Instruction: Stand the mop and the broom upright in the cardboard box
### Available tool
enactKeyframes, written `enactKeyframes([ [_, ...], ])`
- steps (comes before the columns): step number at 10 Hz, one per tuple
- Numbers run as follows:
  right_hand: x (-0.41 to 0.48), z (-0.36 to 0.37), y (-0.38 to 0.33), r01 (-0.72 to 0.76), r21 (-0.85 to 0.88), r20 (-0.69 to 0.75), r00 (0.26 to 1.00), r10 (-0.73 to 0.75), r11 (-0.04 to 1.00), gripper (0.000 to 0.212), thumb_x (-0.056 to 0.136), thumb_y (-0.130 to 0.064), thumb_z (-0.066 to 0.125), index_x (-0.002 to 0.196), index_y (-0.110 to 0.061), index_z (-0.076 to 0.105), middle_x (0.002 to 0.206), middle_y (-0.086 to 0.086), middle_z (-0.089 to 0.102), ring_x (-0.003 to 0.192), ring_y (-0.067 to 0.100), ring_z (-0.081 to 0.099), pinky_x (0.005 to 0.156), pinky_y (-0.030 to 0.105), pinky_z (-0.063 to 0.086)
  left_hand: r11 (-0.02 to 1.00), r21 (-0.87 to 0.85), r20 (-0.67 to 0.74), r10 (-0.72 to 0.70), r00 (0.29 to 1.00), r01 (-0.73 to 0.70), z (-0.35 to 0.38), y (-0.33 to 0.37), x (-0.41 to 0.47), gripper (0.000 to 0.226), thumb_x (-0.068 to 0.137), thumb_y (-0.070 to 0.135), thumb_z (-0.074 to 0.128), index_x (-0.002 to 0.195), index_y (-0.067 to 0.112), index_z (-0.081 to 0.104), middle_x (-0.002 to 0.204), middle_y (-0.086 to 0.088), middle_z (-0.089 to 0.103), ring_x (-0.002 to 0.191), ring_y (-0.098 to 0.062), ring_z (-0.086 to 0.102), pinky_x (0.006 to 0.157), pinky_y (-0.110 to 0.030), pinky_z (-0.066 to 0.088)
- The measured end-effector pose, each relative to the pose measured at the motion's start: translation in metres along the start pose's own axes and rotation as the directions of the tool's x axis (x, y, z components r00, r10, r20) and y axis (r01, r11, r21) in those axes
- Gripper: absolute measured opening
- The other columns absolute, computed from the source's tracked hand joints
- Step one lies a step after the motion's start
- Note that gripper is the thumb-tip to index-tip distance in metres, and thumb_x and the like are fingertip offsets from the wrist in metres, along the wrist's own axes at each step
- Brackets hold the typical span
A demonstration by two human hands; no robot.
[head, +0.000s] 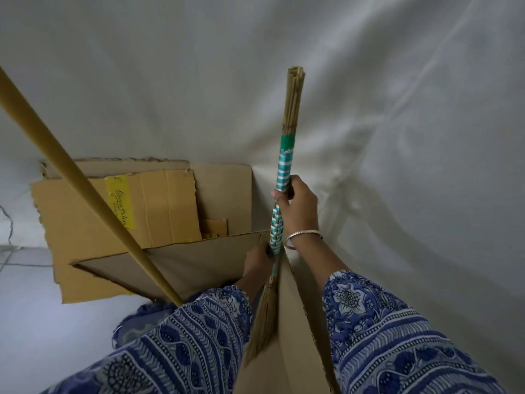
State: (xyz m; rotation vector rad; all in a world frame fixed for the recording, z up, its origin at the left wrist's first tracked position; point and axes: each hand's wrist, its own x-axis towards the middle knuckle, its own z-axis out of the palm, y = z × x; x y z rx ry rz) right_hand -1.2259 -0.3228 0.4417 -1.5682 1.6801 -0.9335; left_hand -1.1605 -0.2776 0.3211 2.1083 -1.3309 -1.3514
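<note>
1. Closest to me, both patterned sleeves (397, 336) reach forward, and between them the broom (279, 211) runs down into the cardboard box (176, 268). Its grass bristles lie against the box's near right wall, and its teal-wrapped handle rises almost straight.
2. My left hand (257, 264) is wrapped round the lower woven part of the handle, just at the box's rim. My right hand (298, 207) is clamped higher up on the striped wrap, a bangle (302, 237) on that wrist. Both are closed on the broom.
3. I judge this as the broom-seating step: the bristle end is already inside, so the next move calls for settling it against the corner and testing that it stands before either grip lets go.
4. To my left, the mop (85, 186) shows as a long yellow pole slanting down into the box, its blue strands partly hidden behind my left sleeve. It leans rather than stands, so it may want straightening afterwards.
5. Edges: the box's right wall runs just beside the broom, and the inner flap crosses between the two handles. The room inside the box looks fair but the flap narrows it.
6. Farther off, loose cardboard sheets (113, 206) lean behind the box against a draped white cloth backdrop (369, 109); there is open room to the right.
</note>
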Motion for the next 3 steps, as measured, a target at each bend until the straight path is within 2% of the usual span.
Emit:
enactKeyframes([
  [2, 0.0077, -0.0056, 0.0125, -0.048, 0.066, 0.014, 0.999, 0.047, 0.997, 0.018, 0.083, -0.008, 0.064, 0.099, 0.001, 0.061, 0.099, 0.015, 0.071, 0.082, 0.015, 0.059, 0.08, 0.028, 0.051, 0.997, -0.051, 0.023, -0.051, 0.998, 0.052, 0.0041, 0.0074, 0.0059, 0.032, 0.091, 0.013, 0.052, 0.122, 0.006, 0.055, 0.123, -0.017, 0.063, 0.115, -0.032, 0.057, 0.095, -0.038, 0.048],
  [3, 0.0011, -0.008, 0.01, -0.098, 0.09, -0.014, 0.995, 0.1, 0.991, 0.029, 0.083, -0.004, 0.064, 0.111, 0.0, 0.058, 0.113, 0.016, 0.067, 0.097, 0.023, 0.063, 0.088, 0.031, 0.05, 0.994, -0.091, 0.019, -0.059, 0.998, 0.061, -0.0011, 0.0074, -0.0009, 0.037, 0.091, 0.015, 0.052, 0.127, 0.006, 0.048, 0.127, -0.016, 0.059, 0.116, -0.032, 0.056, 0.099, -0.039, 0.047],
])
